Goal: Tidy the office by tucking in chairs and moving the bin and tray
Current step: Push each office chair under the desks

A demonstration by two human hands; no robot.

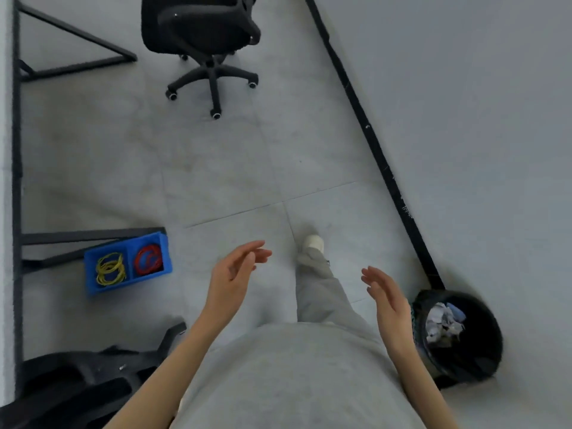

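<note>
Fingers (260,247) spread and empty on both my hands. I see the black round wire bin (461,335) just right of my right hand (387,300), blue two-compartment plastic tray (128,261) floored well left; both probably unmoved.

Two office chairs: one (201,35) far beyond the fingertips, one (77,379) below the left hand's (230,278) wrist. One blue tray (128,263), left of the left fingers, with two compartments. One black bin (458,335) just right of the right hand (388,300).
</note>
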